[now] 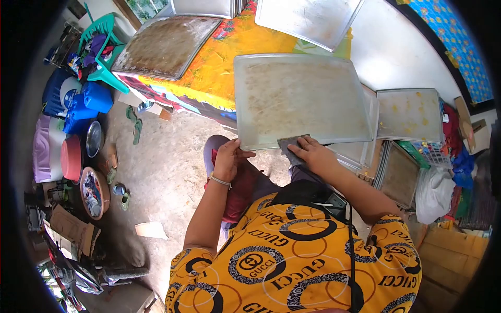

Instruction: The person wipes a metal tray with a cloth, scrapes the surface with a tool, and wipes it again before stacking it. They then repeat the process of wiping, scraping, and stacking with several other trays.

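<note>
A large metal tray (302,99) with brownish stains on its surface lies in front of me, its far part over the table. My left hand (228,159) grips the tray's near left corner. Under my right hand (311,154) is a dark grey cloth or pad (290,148), pressed on the tray's near edge, right of the left hand. The right fingers are bent over the pad. The thumb side of the left hand is at the tray's rim.
A table with a yellow floral cloth (222,55) holds a browned tray (167,47) and a shiny tray (308,18). More trays (409,115) stand at the right beside a white bag (434,193). A green chair (104,75), blue containers (97,97) and basins (71,156) are at the left.
</note>
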`<state>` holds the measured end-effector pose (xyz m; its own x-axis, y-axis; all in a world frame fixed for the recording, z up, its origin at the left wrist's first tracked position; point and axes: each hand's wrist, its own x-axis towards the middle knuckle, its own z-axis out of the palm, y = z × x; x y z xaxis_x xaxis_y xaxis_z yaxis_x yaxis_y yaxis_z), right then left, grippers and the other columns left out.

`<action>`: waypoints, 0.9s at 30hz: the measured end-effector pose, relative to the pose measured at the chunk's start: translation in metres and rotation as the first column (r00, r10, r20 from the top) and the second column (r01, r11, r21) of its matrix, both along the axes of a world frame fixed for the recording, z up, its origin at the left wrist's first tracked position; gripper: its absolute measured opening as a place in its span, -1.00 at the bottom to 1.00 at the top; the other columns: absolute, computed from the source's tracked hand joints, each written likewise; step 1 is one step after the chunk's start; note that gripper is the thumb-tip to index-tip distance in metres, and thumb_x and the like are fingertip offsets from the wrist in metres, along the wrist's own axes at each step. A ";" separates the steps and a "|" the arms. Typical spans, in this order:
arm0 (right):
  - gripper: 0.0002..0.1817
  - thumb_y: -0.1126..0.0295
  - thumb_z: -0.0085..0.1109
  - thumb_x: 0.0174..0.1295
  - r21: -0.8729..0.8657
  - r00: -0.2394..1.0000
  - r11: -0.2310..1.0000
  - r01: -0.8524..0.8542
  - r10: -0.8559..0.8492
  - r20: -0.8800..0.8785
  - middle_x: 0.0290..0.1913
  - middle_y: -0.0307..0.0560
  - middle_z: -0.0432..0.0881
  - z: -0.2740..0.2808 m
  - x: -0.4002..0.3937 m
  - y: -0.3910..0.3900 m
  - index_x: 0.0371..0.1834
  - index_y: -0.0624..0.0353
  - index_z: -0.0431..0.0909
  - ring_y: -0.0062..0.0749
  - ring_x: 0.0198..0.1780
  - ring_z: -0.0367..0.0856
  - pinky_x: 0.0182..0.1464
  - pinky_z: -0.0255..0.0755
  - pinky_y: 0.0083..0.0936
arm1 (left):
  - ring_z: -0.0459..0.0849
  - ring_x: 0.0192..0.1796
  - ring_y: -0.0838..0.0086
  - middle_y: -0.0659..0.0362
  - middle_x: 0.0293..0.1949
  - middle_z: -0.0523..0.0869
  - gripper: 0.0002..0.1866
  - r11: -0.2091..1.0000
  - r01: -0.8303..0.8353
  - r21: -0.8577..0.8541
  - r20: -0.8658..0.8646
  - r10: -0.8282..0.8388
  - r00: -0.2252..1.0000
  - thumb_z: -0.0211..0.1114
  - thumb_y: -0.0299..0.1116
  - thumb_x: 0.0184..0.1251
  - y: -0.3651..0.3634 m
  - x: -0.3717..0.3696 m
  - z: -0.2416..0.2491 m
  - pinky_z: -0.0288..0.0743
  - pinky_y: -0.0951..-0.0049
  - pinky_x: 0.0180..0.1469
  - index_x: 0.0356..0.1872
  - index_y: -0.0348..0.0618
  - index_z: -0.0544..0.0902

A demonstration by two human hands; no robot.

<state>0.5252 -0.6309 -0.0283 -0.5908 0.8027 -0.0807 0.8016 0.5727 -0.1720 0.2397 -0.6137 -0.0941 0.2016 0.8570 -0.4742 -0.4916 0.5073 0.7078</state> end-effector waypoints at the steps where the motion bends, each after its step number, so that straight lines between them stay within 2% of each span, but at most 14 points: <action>1: -0.48 0.49 -0.04 0.16 0.032 1.000 0.999 0.029 -0.029 -0.004 0.17 0.11 0.46 -0.009 0.002 0.007 0.26 -0.03 0.38 -0.03 0.24 0.39 0.23 0.33 -0.26 | 0.71 -0.33 0.27 0.02 -0.23 0.70 -0.71 1.000 -0.019 0.013 -0.005 0.019 1.000 -0.02 -0.33 0.42 -0.001 0.002 -0.001 0.60 0.40 -0.21 -0.13 -0.36 0.55; 4: -0.50 0.48 -0.02 0.14 0.037 0.983 0.984 0.175 -0.172 -0.068 0.14 0.13 0.45 -0.011 0.011 0.057 0.22 -0.02 0.41 -0.02 0.17 0.43 0.15 0.38 -0.22 | 0.70 -0.44 0.32 0.05 -0.31 0.69 -0.74 0.997 -0.068 0.039 0.013 0.067 0.998 0.00 -0.34 0.40 -0.004 0.006 -0.002 0.60 0.46 -0.31 -0.20 -0.34 0.56; 7: -0.52 0.47 -0.02 0.14 -0.060 0.959 0.962 0.267 -0.271 -0.085 0.13 0.14 0.46 0.001 0.016 0.102 0.20 -0.01 0.43 0.00 0.10 0.47 0.06 0.42 -0.18 | 0.65 -0.50 0.38 0.09 -0.39 0.67 -0.76 0.994 -0.090 0.057 -0.035 0.092 0.995 0.01 -0.33 0.38 -0.007 0.010 -0.005 0.58 0.48 -0.36 -0.24 -0.31 0.57; 8: -0.50 0.49 0.01 0.11 -0.200 0.941 0.920 0.338 -0.336 0.043 0.12 0.13 0.48 0.010 0.005 0.096 0.20 -0.02 0.44 0.03 0.13 0.46 0.08 0.43 -0.16 | 0.64 -0.53 0.40 0.11 -0.43 0.66 -0.76 0.993 -0.098 0.068 -0.066 0.102 0.993 0.02 -0.32 0.38 -0.006 0.009 -0.006 0.57 0.48 -0.38 -0.25 -0.29 0.57; 11: -0.50 0.43 0.03 0.13 -0.011 0.999 0.999 0.049 -0.049 0.013 0.18 0.14 0.46 -0.002 -0.003 0.035 0.22 -0.06 0.45 0.01 0.20 0.44 0.16 0.42 -0.23 | 0.56 -0.60 0.47 0.17 -0.53 0.59 -0.77 0.991 -0.115 0.074 -0.049 0.118 0.992 0.04 -0.31 0.38 -0.006 0.010 -0.010 0.51 0.49 -0.45 -0.28 -0.26 0.57; 13: -0.47 0.45 0.07 0.12 -0.095 0.997 0.995 0.041 -0.034 0.072 0.18 0.14 0.45 0.004 -0.017 0.020 0.24 -0.07 0.42 0.00 0.24 0.42 0.22 0.38 -0.25 | 0.46 -0.67 0.51 0.22 -0.60 0.52 -0.77 0.988 -0.118 0.096 -0.075 0.125 0.989 0.04 -0.30 0.38 -0.007 0.012 -0.006 0.47 0.49 -0.47 -0.35 -0.23 0.56; 14: -0.48 0.44 0.07 0.12 -0.080 0.999 0.997 0.014 -0.012 0.032 0.17 0.17 0.46 0.009 -0.016 0.029 0.23 -0.05 0.42 0.01 0.19 0.45 0.15 0.42 -0.24 | 0.45 -0.67 0.51 0.23 -0.61 0.51 -0.77 0.988 -0.109 0.106 -0.067 0.117 0.991 0.04 -0.30 0.38 -0.006 0.010 -0.007 0.46 0.49 -0.47 -0.36 -0.23 0.56; 15: -0.51 0.43 0.06 0.12 -0.088 0.982 0.979 0.186 -0.187 -0.009 0.13 0.20 0.48 0.004 -0.014 0.070 0.20 -0.02 0.44 0.06 0.08 0.51 0.02 0.46 -0.18 | 0.44 -0.68 0.52 0.24 -0.62 0.50 -0.77 0.989 -0.094 0.117 -0.063 0.102 0.993 0.04 -0.30 0.38 -0.008 0.011 -0.007 0.46 0.49 -0.47 -0.37 -0.23 0.56; 16: -0.52 0.43 0.02 0.12 -0.028 0.972 0.971 0.237 -0.236 0.021 0.01 0.19 0.56 0.006 -0.011 0.095 0.18 -0.01 0.45 0.08 -0.09 0.58 -0.09 0.46 -0.12 | 0.41 -0.69 0.53 0.25 -0.64 0.49 -0.77 0.989 -0.098 0.112 -0.038 0.103 0.994 0.03 -0.31 0.39 -0.008 0.012 -0.002 0.47 0.49 -0.44 -0.37 -0.22 0.56; 18: -0.51 0.46 0.00 0.09 0.090 0.937 0.960 0.266 -0.236 -0.256 -0.10 0.17 0.62 0.002 0.006 0.148 0.18 -0.01 0.46 0.07 -0.18 0.61 -0.12 0.47 -0.12 | 0.41 -0.70 0.53 0.25 -0.64 0.49 -0.77 0.988 -0.101 0.121 -0.028 0.105 0.994 0.03 -0.31 0.39 -0.009 0.012 -0.003 0.48 0.48 -0.43 -0.36 -0.22 0.56; 21: -0.57 0.47 0.04 0.03 -0.051 0.939 0.939 0.341 -0.338 0.058 -0.13 0.18 0.62 0.023 -0.009 0.170 0.04 0.08 0.52 -0.01 -0.13 0.62 -0.11 0.48 -0.15 | 0.40 -0.71 0.54 0.25 -0.64 0.49 -0.78 0.987 -0.102 0.127 -0.025 0.106 0.994 0.04 -0.31 0.39 -0.007 0.011 -0.006 0.50 0.49 -0.42 -0.35 -0.23 0.55; 22: -0.55 0.46 0.05 0.04 -0.100 0.964 0.959 0.265 -0.266 -0.001 -0.09 0.16 0.61 0.019 -0.014 0.148 0.09 0.03 0.51 0.01 -0.09 0.60 -0.07 0.49 -0.16 | 0.39 -0.72 0.54 0.25 -0.64 0.49 -0.78 0.988 -0.096 0.121 -0.023 0.100 0.995 0.04 -0.31 0.39 -0.008 0.008 -0.008 0.50 0.49 -0.41 -0.34 -0.23 0.55; 24: -0.54 0.44 0.05 0.07 -0.050 0.991 0.992 0.116 -0.119 -0.066 -0.08 0.16 0.60 0.006 -0.030 0.100 0.12 0.00 0.50 0.02 -0.05 0.59 -0.03 0.49 -0.18 | 0.39 -0.72 0.54 0.26 -0.64 0.48 -0.79 0.992 -0.072 0.102 0.014 0.071 0.997 0.04 -0.31 0.39 -0.008 0.004 -0.010 0.51 0.49 -0.41 -0.33 -0.23 0.55; 27: -0.56 0.45 0.01 0.13 0.206 0.997 0.978 0.015 0.001 -0.079 -0.15 0.16 0.59 -0.016 -0.041 0.070 0.14 0.02 0.48 0.03 -0.05 0.59 -0.05 0.50 -0.17 | 0.37 -0.73 0.55 0.26 -0.61 0.49 -0.79 0.993 -0.049 0.105 0.087 0.040 0.995 0.05 -0.31 0.39 -0.010 0.003 -0.017 0.51 0.50 -0.42 -0.32 -0.25 0.53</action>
